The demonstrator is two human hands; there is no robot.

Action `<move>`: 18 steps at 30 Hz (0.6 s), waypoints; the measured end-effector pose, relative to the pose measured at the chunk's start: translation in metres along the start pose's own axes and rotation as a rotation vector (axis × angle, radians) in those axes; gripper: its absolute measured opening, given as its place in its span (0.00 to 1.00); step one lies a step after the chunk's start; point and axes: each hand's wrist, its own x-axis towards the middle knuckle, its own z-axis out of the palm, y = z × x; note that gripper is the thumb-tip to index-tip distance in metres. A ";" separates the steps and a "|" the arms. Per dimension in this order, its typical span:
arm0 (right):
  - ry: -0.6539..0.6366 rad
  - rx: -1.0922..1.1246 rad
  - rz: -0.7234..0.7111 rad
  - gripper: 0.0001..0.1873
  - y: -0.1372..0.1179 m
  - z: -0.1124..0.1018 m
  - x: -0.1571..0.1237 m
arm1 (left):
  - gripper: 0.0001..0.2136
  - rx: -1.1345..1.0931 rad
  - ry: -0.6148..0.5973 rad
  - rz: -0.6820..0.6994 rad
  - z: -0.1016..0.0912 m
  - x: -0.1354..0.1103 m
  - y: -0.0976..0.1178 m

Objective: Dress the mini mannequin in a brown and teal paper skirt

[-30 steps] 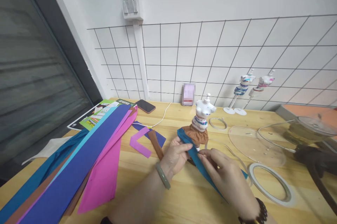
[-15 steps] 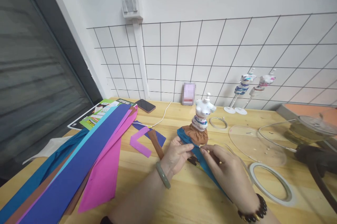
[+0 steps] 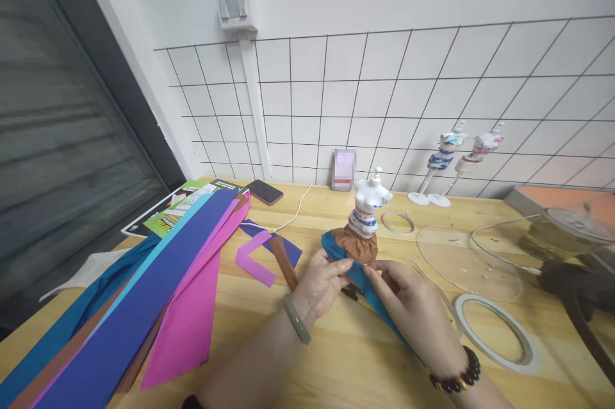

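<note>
A small white dress form (image 3: 371,196) stands upright at the middle, with a gathered brown paper skirt (image 3: 358,245) around its lower part. Along the skirt's lower left edge runs a blue paper strip (image 3: 377,308), which trails down to the right under my right hand. My left hand (image 3: 325,284) pinches the strip close to the skirt, thumb on top. Just to the right, my right hand (image 3: 408,300) pinches the same strip between thumb and fingers. The fingertips of the two hands are a short gap apart. Part of a dark and yellow object (image 3: 358,295) shows beneath the strip.
Long coloured paper strips (image 3: 144,293) lie on the left. Brown, purple and pink scraps (image 3: 254,261) sit left of my hands. A phone (image 3: 264,191) rests behind. At right are a tape roll (image 3: 523,348) and a clear disc (image 3: 461,261). Two dress forms (image 3: 446,151) stand at the back.
Both hands still pinch the blue strip beside the skirt. The fingers of my right hand have shifted slightly along it, and the view has moved a little.
</note>
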 end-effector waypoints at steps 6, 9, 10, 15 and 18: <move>0.009 -0.025 -0.050 0.13 0.003 0.000 0.001 | 0.13 -0.022 0.032 -0.004 0.001 0.000 0.001; 0.021 -0.043 -0.040 0.12 0.004 0.000 0.001 | 0.13 -0.037 0.041 -0.004 0.000 0.000 0.001; 0.025 -0.048 -0.037 0.12 0.005 0.001 0.001 | 0.13 -0.040 0.040 -0.005 0.000 0.000 0.000; 0.037 -0.031 -0.013 0.11 0.008 0.005 0.004 | 0.14 -0.054 0.044 -0.019 0.000 0.000 0.000; 0.020 -0.008 0.045 0.10 0.011 0.008 0.005 | 0.14 -0.057 0.041 -0.016 0.000 0.000 0.000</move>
